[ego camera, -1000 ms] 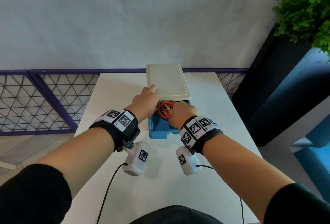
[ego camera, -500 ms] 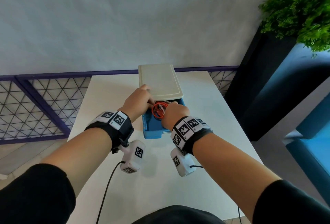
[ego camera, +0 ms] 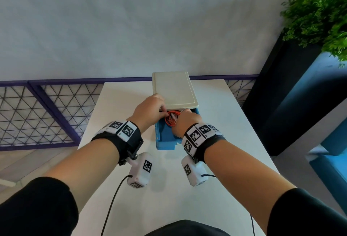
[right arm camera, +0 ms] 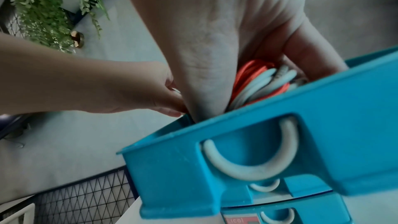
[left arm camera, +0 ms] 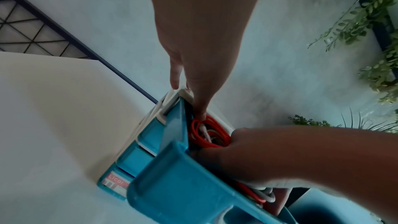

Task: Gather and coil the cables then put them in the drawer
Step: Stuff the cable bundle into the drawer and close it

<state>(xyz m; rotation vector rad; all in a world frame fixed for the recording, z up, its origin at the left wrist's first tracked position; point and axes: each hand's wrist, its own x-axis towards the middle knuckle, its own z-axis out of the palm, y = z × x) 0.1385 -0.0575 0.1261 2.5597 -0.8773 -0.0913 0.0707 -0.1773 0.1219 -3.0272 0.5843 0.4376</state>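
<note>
A small cabinet with a cream top (ego camera: 172, 89) stands on the white table, its top blue drawer (ego camera: 165, 143) pulled out toward me. A coil of orange and white cables (ego camera: 170, 118) lies inside the drawer (right arm camera: 258, 142). My right hand (ego camera: 185, 121) reaches into it, thumb and fingers curled round the cables (right arm camera: 258, 83). At the drawer's back left corner my left hand (ego camera: 150, 108) pushes one straight finger down on the orange cable (left arm camera: 206, 132). The right hand's fingertips are hidden in the drawer.
The cabinet's lower blue drawers (left arm camera: 137, 157) are pushed in. Bare white table (ego camera: 216, 123) lies on both sides of the cabinet and in front of it. A purple mesh railing (ego camera: 47, 108) runs behind the table, and a dark planter (ego camera: 281, 94) with green foliage stands to the right.
My left hand has slid off the cabinet's top edge and down onto the cables in the drawer. The right hand has stayed in the drawer on the coil.
</note>
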